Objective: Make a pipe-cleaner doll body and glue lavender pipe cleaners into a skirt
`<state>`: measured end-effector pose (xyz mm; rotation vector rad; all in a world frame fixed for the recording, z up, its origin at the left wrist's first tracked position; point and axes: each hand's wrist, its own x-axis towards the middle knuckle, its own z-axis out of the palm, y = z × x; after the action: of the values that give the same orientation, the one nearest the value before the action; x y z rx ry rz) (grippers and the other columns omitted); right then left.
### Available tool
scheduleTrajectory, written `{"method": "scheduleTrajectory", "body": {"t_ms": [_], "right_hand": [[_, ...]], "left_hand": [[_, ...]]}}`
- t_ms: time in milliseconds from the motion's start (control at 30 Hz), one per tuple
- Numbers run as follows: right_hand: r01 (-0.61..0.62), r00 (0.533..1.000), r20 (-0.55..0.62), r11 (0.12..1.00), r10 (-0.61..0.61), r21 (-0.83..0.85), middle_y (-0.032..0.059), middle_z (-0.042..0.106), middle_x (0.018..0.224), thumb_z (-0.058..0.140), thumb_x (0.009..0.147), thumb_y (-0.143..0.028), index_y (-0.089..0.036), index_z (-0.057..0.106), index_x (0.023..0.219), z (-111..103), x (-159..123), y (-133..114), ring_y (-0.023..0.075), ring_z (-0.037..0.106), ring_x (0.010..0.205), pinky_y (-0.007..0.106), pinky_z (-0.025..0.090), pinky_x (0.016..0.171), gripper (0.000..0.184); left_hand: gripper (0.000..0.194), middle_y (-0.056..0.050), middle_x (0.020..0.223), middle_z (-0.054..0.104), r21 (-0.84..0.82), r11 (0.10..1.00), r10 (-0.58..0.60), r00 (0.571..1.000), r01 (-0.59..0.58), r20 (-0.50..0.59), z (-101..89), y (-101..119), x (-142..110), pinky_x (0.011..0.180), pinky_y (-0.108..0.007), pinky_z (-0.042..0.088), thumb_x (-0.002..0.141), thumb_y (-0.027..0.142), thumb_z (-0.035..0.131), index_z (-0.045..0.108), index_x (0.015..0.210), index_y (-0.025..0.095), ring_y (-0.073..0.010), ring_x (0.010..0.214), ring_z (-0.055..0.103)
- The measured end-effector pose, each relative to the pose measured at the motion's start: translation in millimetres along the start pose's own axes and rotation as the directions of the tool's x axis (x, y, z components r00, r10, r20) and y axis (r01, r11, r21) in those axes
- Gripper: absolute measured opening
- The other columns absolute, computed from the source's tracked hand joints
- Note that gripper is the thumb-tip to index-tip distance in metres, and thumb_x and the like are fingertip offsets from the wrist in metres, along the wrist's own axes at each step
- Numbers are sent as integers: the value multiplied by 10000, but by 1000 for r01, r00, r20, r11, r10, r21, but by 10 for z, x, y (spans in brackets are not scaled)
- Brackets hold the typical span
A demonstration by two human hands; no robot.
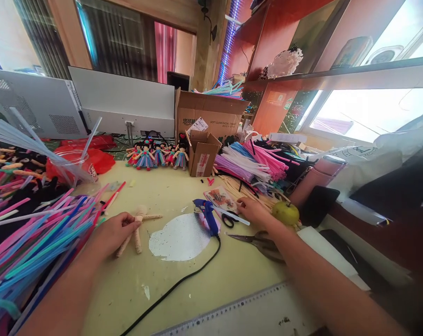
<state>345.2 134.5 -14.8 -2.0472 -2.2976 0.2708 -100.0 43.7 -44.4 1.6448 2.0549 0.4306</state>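
Left hand pinching beige doll figure, which extends right of its fingertips. Right hand, fingers bent, over picture card, right of glue gun; grip unclear.

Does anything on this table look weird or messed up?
Yes. The white patch by the glue gun has a ragged edge, like a spill or a worn spot; I can't tell which. And a green fruit sits among craft supplies, which is funny because it's food.
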Motion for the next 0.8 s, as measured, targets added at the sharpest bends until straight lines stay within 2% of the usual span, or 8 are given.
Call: {"method": "scheduleTrajectory", "body": {"t_ms": [100,200,300,433,533,633,733,800], "right_hand": [[32,999,-25,999,-31,32,147,612,1239,578,921,-346,-142,574,1260,-33,-314,84,230,591,1113,382,453,977,397],[118,993,14,991,-119,58,127,607,1275,670,825,-371,-164,602,1229,-77,-693,149,252,562,1158,363,416,1002,459],[190,980,40,979,-193,69,84,657,1152,717,756,-337,-203,663,1057,-68,-1005,152,238,589,1055,326,440,916,334],[168,986,-27,985,-167,30,59,655,987,652,790,-295,-211,644,893,16,-1246,145,218,577,933,311,428,820,132],[105,991,-80,994,-106,-10,52,639,883,627,789,-281,-213,617,794,43,-1351,236,221,568,865,319,417,778,69],[0,989,-149,999,-6,-40,82,634,850,592,802,-284,-201,608,765,2,-1371,362,254,571,845,356,418,759,92],[-56,974,-224,998,47,-31,126,650,964,533,851,-303,-175,637,891,-62,-1240,343,288,579,952,392,421,830,169],[-14,972,-233,1000,12,-7,104,663,1027,506,880,-309,-183,643,994,-78,-1075,196,259,587,1001,362,424,873,218]], "left_hand": [[421,-35,858,711,12,1000,7,1000,-7,-10,-12,19,-9,639,-294,369,831,575,456,653,898,209,-227,798,622],[429,-40,864,712,24,1000,-3,1000,4,-7,-12,0,9,637,-295,373,821,586,462,656,908,214,-233,802,624],[442,-39,859,713,20,1000,-10,1000,10,-7,-1,-40,36,643,-297,383,805,603,471,660,920,220,-239,795,628],[461,-36,846,717,26,1000,14,1000,-13,-10,16,-78,51,645,-298,392,801,619,461,672,902,222,-241,796,630],[464,-40,867,722,41,999,20,999,-19,-28,20,-82,46,638,-299,389,803,621,456,675,902,224,-245,807,632],[471,-38,878,721,30,999,14,1000,-14,-15,14,-72,40,637,-299,390,808,632,446,667,905,227,-246,811,635],[465,-25,877,718,14,1000,3,1000,-3,3,10,-65,44,631,-292,389,800,640,455,657,901,234,-241,806,638],[459,-24,861,716,9,1000,1,1000,-1,-5,14,-66,49,626,-289,386,795,637,463,655,894,232,-239,796,639]]}}
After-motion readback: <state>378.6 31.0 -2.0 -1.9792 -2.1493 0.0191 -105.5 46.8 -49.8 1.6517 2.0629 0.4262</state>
